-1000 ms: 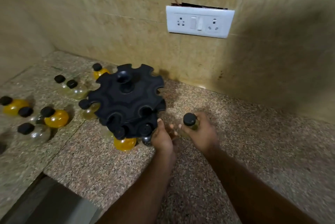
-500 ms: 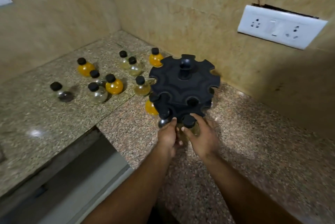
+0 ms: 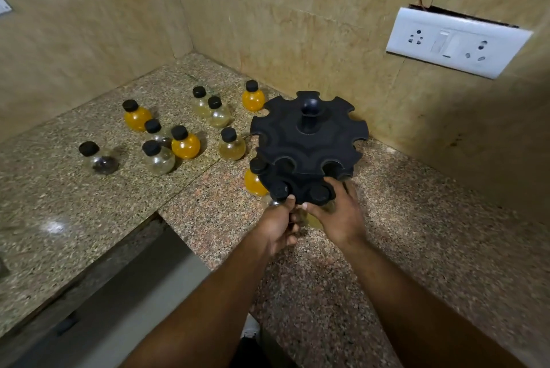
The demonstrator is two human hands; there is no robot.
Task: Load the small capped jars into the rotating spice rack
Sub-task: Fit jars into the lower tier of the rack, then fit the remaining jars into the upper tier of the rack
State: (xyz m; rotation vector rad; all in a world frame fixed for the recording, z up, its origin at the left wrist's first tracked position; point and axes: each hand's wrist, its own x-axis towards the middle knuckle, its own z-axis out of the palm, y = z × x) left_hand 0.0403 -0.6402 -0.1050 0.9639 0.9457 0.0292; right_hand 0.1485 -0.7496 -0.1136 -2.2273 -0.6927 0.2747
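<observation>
Rack: black, two notched tiers, standing on the granite surface near the wall corner.
Right hand: my fingers are clamped on a pale jar whose cap sits in a front notch of the lower tier.
Left hand: curled at the next notch to the left, thumb tip against a black cap; whether it grips that jar I cannot tell.
Orange jar: hanging in the lower tier, left side.
Loose jars: nine, orange and clear, standing on the surface left of the rack.
Socket: white, on the wall.
</observation>
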